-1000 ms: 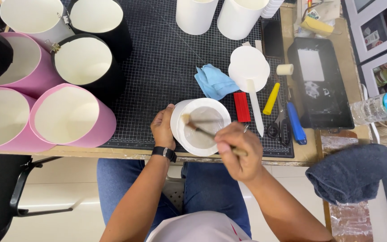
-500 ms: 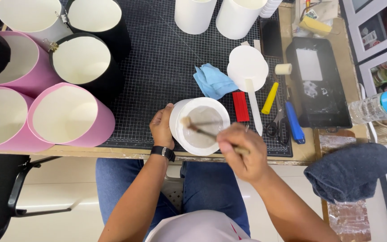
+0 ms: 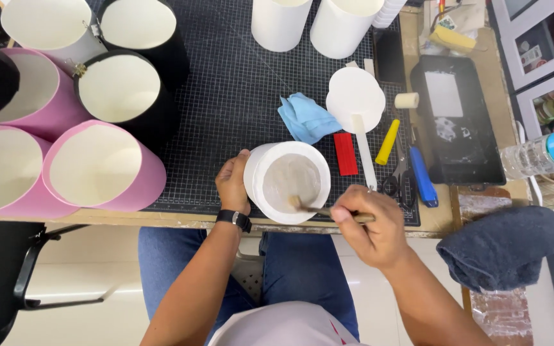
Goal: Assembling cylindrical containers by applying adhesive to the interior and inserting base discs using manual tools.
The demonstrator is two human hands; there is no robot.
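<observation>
Fingers of our left hand (image 3: 232, 184) wrap the white tube (image 3: 287, 181), steadying it at the bench (image 3: 181, 218) edge while our right hand (image 3: 367, 225), closed round the brush (image 3: 325, 209), reaches inside.

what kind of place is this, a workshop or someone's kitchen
Most likely a craft workbench for making round boxes: a gridded cutting mat, rows of open pink cylinders, and the right hand brushing inside a white cylinder steadied by the left hand.
</observation>
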